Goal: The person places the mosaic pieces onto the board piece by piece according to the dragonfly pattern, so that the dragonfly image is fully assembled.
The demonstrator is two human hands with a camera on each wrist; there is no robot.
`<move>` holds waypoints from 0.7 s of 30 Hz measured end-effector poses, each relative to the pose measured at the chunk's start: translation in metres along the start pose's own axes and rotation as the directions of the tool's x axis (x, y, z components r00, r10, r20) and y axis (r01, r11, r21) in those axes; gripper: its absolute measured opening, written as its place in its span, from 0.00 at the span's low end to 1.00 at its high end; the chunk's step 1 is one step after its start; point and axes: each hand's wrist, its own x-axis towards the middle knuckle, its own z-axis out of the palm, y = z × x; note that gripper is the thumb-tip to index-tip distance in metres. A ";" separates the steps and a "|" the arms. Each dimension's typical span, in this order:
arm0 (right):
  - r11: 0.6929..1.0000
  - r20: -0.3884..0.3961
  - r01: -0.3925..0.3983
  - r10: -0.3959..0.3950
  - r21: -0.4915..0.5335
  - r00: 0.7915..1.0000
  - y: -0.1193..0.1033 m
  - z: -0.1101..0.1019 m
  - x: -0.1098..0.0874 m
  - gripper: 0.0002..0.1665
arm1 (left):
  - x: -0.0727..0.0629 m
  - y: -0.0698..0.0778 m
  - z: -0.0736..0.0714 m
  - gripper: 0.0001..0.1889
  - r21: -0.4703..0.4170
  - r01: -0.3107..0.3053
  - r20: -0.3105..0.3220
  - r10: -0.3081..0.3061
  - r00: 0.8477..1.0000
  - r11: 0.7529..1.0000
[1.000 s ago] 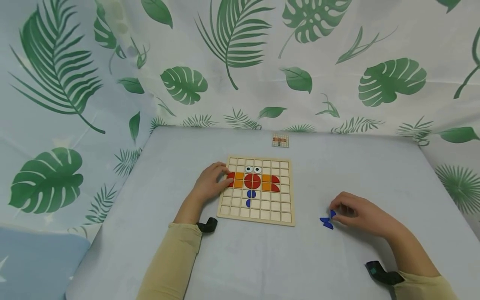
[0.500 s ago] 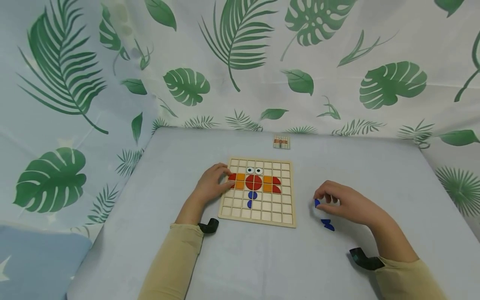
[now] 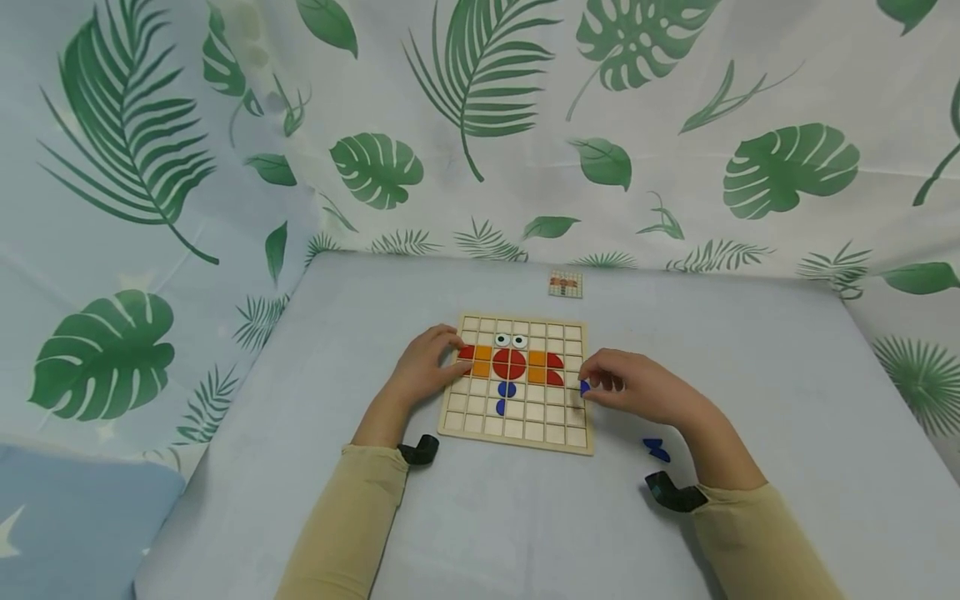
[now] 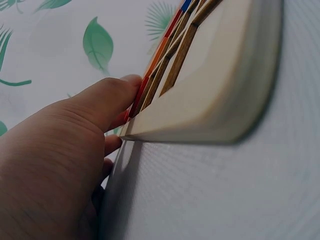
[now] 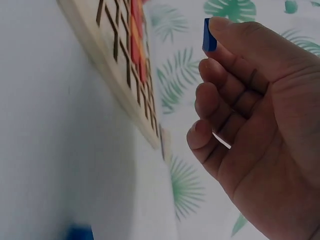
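A wooden grid board (image 3: pixel 557 434) lies on the table, with red, orange and blue pieces and two eye pieces in its cells. My left hand (image 3: pixel 422 367) holds the board by its left edge; the thumb lies over the red pieces there. In the left wrist view the other fingers of that hand are partly hidden behind the board's edge. Between thumb and forefinger my right hand (image 3: pixel 637 385) pinches a small blue piece (image 5: pixel 209 36), at the board's right edge. Two loose blue pieces (image 3: pixel 656 450) lie on the table, to the right of the board.
Behind the board lies a small picture card (image 3: pixel 566 284) with a similar grid pattern. The table has a pale cloth cover (image 3: pixel 480 533). Leaf-print fabric (image 3: pixel 510 100) hangs at the back and sides. Each wrist wears a black camera (image 3: pixel 673 492).
My right hand has picked the blue piece off the table and carried it left to the board's right edge. The left hand has stayed at the left edge.
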 end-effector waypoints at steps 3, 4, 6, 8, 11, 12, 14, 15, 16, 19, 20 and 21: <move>0.999 0.042 -0.020 0.019 0.030 0.999 -0.006 0.007 0.014 0.12 | 0.001 0.000 0.000 0.19 -0.002 -0.006 -0.004 0.006 1.000 1.000; 0.999 0.055 -0.028 0.026 0.035 0.998 -0.008 0.009 0.019 0.12 | 0.001 0.000 -0.001 0.20 -0.002 -0.005 -0.004 0.005 1.000 1.000; 0.998 0.073 -0.036 0.032 0.044 0.997 -0.011 0.014 0.027 0.11 | 0.001 0.000 0.000 0.20 -0.006 -0.001 -0.002 0.001 1.000 1.000; 0.998 0.078 -0.030 0.025 0.054 0.997 -0.014 0.019 0.034 0.10 | 0.001 0.001 0.000 0.20 -0.005 0.004 0.002 -0.004 1.000 1.000; 0.998 0.075 -0.010 0.005 0.065 0.997 -0.018 0.026 0.042 0.09 | 0.001 0.001 0.001 0.20 -0.004 0.010 0.002 -0.010 1.000 1.000; 0.998 0.074 -0.003 -0.002 0.069 0.997 -0.019 0.028 0.044 0.10 | 0.001 0.001 0.001 0.20 -0.003 0.010 0.003 -0.010 1.000 1.000; 0.997 0.078 0.005 -0.011 0.073 0.997 -0.021 0.033 0.049 0.10 | 0.000 0.001 0.001 0.21 -0.004 0.012 0.001 -0.012 1.000 1.000; 0.998 0.078 0.008 -0.013 0.066 0.997 -0.022 0.035 0.051 0.11 | 0.000 0.001 0.001 0.21 -0.004 0.012 0.001 -0.012 1.000 1.000; 0.998 0.079 0.013 -0.017 0.058 0.997 -0.023 0.037 0.053 0.11 | 0.000 0.001 0.001 0.21 -0.005 0.012 0.000 -0.012 1.000 1.000; 0.998 0.089 0.032 -0.036 0.047 0.995 -0.027 0.043 0.059 0.13 | 0.001 0.000 0.001 0.21 -0.004 0.010 0.000 -0.010 1.000 1.000; 0.999 0.096 0.030 -0.035 0.045 0.995 -0.028 0.045 0.060 0.13 | 0.001 0.000 0.001 0.21 -0.003 0.009 0.000 -0.009 1.000 1.000; 0.999 0.103 0.028 -0.033 0.042 0.994 -0.030 0.047 0.062 0.13 | 0.001 0.000 0.001 0.21 -0.002 0.006 0.000 -0.006 1.000 1.000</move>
